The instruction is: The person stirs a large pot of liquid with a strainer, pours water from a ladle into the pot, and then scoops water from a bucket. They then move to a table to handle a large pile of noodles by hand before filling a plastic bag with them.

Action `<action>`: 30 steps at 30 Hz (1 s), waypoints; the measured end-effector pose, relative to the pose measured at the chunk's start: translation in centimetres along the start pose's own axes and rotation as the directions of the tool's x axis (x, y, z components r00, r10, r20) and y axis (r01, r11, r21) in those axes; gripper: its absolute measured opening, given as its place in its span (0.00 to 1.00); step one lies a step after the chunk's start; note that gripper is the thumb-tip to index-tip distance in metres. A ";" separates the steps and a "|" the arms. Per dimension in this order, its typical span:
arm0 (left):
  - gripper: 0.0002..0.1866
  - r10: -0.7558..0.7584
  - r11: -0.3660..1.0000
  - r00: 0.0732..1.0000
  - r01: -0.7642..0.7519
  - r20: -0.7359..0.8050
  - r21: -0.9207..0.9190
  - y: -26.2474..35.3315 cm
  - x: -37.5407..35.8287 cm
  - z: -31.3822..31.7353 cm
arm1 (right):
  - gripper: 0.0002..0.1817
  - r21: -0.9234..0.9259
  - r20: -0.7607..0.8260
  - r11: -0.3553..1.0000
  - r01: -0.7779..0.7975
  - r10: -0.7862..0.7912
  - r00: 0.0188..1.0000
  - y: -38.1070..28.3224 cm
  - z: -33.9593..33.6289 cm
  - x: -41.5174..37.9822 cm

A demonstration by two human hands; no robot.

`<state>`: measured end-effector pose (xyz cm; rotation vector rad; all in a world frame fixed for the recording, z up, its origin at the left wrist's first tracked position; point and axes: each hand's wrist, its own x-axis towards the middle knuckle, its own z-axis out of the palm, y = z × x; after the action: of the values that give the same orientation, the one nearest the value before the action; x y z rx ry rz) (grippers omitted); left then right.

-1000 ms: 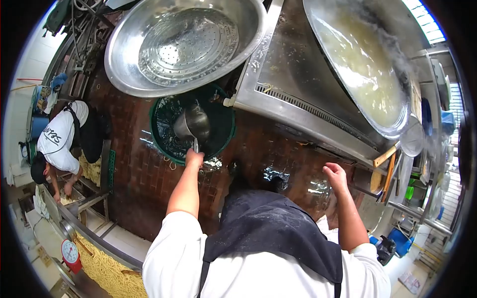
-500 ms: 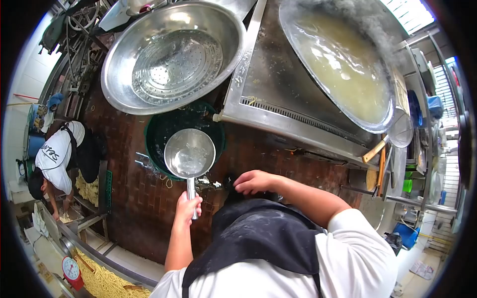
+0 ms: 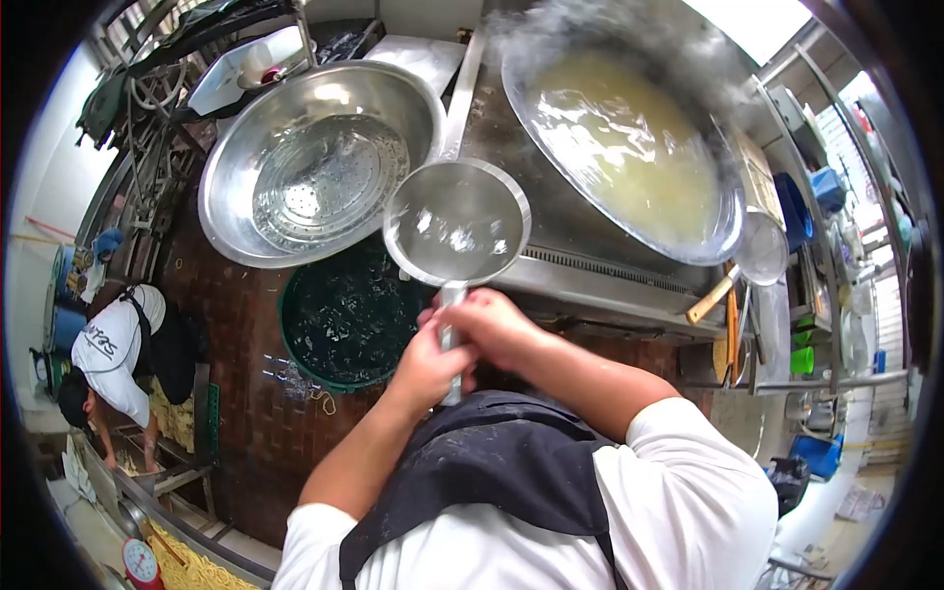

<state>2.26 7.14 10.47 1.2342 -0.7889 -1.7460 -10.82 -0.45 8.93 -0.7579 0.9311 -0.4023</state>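
While the left hand (image 3: 425, 369) curls its fingers around the handle of a metal ladle (image 3: 457, 216), the right hand (image 3: 484, 324) closes around it nearer the bowl. The ladle, with clear water in its bowl, is held in front of the dark apron (image 3: 492, 462). Below and to the left stands a green tub (image 3: 291, 339) of rippling water; beyond it, a wide steel basin (image 3: 228, 182) contains water over a perforated base. Farther right, a large pan (image 3: 730, 231) steams with cloudy yellowish liquid.
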 end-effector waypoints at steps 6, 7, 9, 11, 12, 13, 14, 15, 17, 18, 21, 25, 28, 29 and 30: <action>0.35 0.305 0.952 0.795 -0.243 0.524 -0.185 5.0 8.1 3.5 | 0.10 0.050 -0.166 0.938 0.342 -0.330 0.929 -15.1 -8.1 1.7; 0.39 0.195 0.981 0.791 -0.155 0.580 -0.118 5.5 7.7 2.7 | 0.10 0.088 -0.217 0.941 0.328 -0.303 0.928 -18.2 -8.6 1.6; 0.38 0.031 0.996 0.810 -0.071 0.586 0.046 3.4 8.5 -0.5 | 0.09 0.096 -0.192 0.938 0.333 -0.311 0.931 -23.7 -13.3 4.6; 0.33 -0.110 0.993 0.930 0.084 0.350 0.086 -1.1 9.0 -3.5 | 0.08 0.056 -0.100 0.936 0.349 -0.342 0.934 -28.7 -18.1 8.4; 0.30 -0.189 0.982 0.978 0.190 0.085 -0.004 -3.9 9.0 -4.6 | 0.08 -0.031 -0.148 0.926 0.376 -0.376 0.915 -30.9 -19.5 10.2; 0.28 -0.243 0.969 0.955 0.247 -0.170 0.000 -6.4 8.9 -5.9 | 0.08 -0.102 -0.161 0.908 0.407 -0.419 0.894 -32.8 -20.8 11.9; 0.27 -0.175 0.984 0.933 0.178 -0.314 -0.020 -9.0 8.3 -6.9 | 0.08 -0.124 -0.186 0.905 0.408 -0.425 0.886 -34.7 -22.3 14.0; 0.26 -0.125 0.992 0.898 0.111 -0.422 -0.057 -10.7 8.1 -7.5 | 0.08 -0.132 -0.171 0.906 0.402 -0.420 0.891 -36.7 -23.4 15.7; 0.29 0.050 0.980 0.770 0.086 -0.636 0.181 -13.4 8.4 -8.1 | 0.07 -0.112 -0.223 0.908 0.403 -0.419 0.880 -39.7 -26.5 20.2; 0.30 0.199 0.942 0.680 0.067 -0.706 0.330 -13.2 8.9 -7.7 | 0.07 -0.098 -0.261 0.910 0.403 -0.414 0.872 -41.1 -27.8 22.4; 0.37 0.462 0.712 0.654 0.128 -0.599 0.690 -12.0 11.5 -7.0 | 0.07 -0.159 -0.288 0.905 0.394 -0.424 0.858 -44.8 -32.3 28.7; 0.49 0.611 0.421 0.714 0.074 -0.342 0.904 -9.3 16.1 -6.2 | 0.07 -0.190 -0.399 0.907 0.377 -0.422 0.814 -47.0 -33.2 30.5; 0.52 0.614 0.368 0.730 0.071 -0.300 0.927 -8.5 19.4 -6.3 | 0.08 -0.212 -0.403 0.918 0.336 -0.396 0.826 -46.9 -33.4 30.1; 0.52 0.609 0.339 0.740 0.083 -0.286 0.937 -8.1 20.4 -6.4 | 0.08 -0.241 -0.383 0.912 0.332 -0.403 0.831 -46.5 -33.7 29.8; 0.53 0.602 0.310 0.751 0.095 -0.272 0.946 -7.8 21.4 -6.5 | 0.08 -0.240 -0.386 0.913 0.331 -0.403 0.830 -46.1 -33.3 28.9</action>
<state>2.74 -8.56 -7.27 2.0817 -1.5799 -0.3275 -22.50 -62.95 14.07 -1.0306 1.2438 -0.8697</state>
